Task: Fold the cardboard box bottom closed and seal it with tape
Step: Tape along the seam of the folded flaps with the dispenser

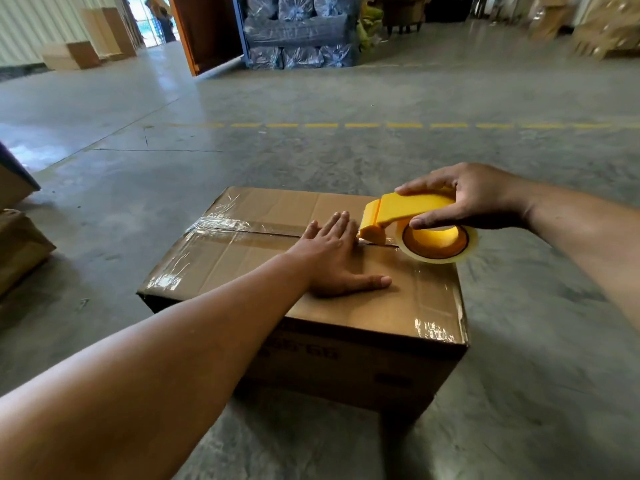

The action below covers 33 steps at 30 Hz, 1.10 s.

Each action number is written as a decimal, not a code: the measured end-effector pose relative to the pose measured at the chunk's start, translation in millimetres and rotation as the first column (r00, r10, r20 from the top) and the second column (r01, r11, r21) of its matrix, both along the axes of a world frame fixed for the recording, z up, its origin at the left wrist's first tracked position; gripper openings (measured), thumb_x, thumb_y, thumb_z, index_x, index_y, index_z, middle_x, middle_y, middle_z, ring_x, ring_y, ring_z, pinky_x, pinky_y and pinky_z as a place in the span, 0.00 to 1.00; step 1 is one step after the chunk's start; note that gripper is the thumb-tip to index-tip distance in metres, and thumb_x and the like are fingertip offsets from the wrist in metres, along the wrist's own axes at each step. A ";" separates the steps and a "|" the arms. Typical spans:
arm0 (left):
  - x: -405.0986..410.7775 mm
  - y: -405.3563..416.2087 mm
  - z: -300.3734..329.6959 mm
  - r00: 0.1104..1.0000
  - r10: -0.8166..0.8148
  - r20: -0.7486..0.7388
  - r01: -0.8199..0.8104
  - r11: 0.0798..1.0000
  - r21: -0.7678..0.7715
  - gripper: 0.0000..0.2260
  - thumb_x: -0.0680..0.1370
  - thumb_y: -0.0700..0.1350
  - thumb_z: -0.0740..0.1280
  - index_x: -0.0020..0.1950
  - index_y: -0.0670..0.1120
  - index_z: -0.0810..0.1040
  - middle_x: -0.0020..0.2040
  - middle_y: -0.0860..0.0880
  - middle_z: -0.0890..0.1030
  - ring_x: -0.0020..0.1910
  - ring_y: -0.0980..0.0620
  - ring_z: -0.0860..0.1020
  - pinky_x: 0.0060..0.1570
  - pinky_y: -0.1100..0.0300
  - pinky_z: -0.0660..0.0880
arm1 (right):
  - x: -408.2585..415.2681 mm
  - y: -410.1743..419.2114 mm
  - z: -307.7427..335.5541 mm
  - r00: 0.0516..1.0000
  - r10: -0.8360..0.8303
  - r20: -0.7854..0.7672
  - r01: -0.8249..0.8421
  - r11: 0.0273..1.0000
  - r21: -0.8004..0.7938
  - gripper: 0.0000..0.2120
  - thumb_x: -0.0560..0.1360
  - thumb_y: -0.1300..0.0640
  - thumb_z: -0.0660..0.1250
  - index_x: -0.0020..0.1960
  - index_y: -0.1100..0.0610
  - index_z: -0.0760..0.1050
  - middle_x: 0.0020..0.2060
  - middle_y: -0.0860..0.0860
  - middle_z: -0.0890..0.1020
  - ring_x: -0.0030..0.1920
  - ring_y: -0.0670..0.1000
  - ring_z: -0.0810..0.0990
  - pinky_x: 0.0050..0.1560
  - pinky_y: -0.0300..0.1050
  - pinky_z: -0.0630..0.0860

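Note:
A brown cardboard box [398, 306] stands on the concrete floor with its flaps folded shut on top. Clear tape [221, 225] covers the left part of the centre seam and wraps over the left edge. My left hand [332, 261] lies flat, fingers spread, on the flaps beside the seam. My right hand [467, 199] grips a yellow tape dispenser [412, 211] holding a roll of clear tape [438, 242]. The dispenser's nose touches the seam just right of my left fingertips.
More cardboard boxes [17, 237] sit at the left edge. Wrapped grey bundles [298, 32] are stacked far ahead beside an orange door [204, 29]. Further boxes [602, 29] stand at the back right. A dashed yellow line [363, 125] crosses the floor.

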<state>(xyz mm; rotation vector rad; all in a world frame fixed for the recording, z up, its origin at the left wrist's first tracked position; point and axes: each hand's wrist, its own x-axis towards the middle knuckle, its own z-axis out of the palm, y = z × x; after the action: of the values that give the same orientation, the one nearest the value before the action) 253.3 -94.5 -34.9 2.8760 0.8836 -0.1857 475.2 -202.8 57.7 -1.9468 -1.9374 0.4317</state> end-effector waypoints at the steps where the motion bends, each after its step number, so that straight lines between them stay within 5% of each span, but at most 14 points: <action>1: 3.2 -2.2 -1.3 1.000 0.002 0.011 -0.002 1.000 0.006 0.57 0.65 0.82 0.49 0.80 0.46 0.37 0.81 0.47 0.38 0.79 0.51 0.36 0.77 0.43 0.40 | 0.0 0.3 1.2 1.000 0.005 0.019 -0.005 1.000 -0.006 0.30 0.64 0.41 0.75 0.65 0.40 0.75 0.60 0.37 0.74 0.60 0.41 0.71 0.59 0.37 0.64; 17: 5.2 9.6 -10.1 1.000 -0.023 0.009 0.022 0.999 0.025 0.55 0.65 0.83 0.47 0.81 0.49 0.39 0.81 0.51 0.38 0.78 0.56 0.36 0.78 0.48 0.41 | 58.2 -71.1 -13.6 0.983 -0.118 -0.144 0.107 0.991 -0.077 0.28 0.61 0.46 0.77 0.60 0.39 0.78 0.56 0.34 0.79 0.55 0.32 0.76 0.58 0.30 0.69; 23: 9.6 8.8 -8.0 0.999 -0.024 -0.021 0.025 0.999 0.031 0.55 0.65 0.83 0.46 0.80 0.49 0.38 0.80 0.51 0.37 0.78 0.55 0.36 0.78 0.48 0.40 | 65.3 -78.2 -15.3 0.981 -0.125 -0.149 0.122 0.992 -0.030 0.33 0.57 0.33 0.75 0.61 0.36 0.77 0.57 0.33 0.79 0.57 0.34 0.77 0.61 0.37 0.69; 28: 9.3 6.9 -7.1 0.999 -0.027 -0.032 0.029 0.999 0.037 0.54 0.65 0.83 0.45 0.80 0.49 0.38 0.81 0.50 0.37 0.78 0.55 0.36 0.78 0.47 0.41 | 67.8 -76.2 -11.6 0.985 -0.112 -0.133 0.107 0.993 -0.044 0.31 0.60 0.36 0.76 0.62 0.37 0.77 0.60 0.35 0.78 0.60 0.38 0.76 0.66 0.42 0.69; 33: 16.1 0.4 2.0 0.999 0.010 -0.042 -0.008 0.999 0.044 0.54 0.67 0.80 0.49 0.81 0.46 0.41 0.81 0.47 0.39 0.79 0.50 0.39 0.77 0.46 0.42 | 69.5 -74.9 -18.3 0.989 -0.107 -0.103 0.103 0.994 -0.043 0.35 0.55 0.29 0.73 0.62 0.33 0.75 0.60 0.35 0.78 0.61 0.39 0.75 0.67 0.46 0.69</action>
<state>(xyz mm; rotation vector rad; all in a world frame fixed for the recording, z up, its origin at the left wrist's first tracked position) 269.4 -94.2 -32.9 2.9185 0.9193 -0.2301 544.7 -277.7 39.3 -1.9971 -1.7649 0.5340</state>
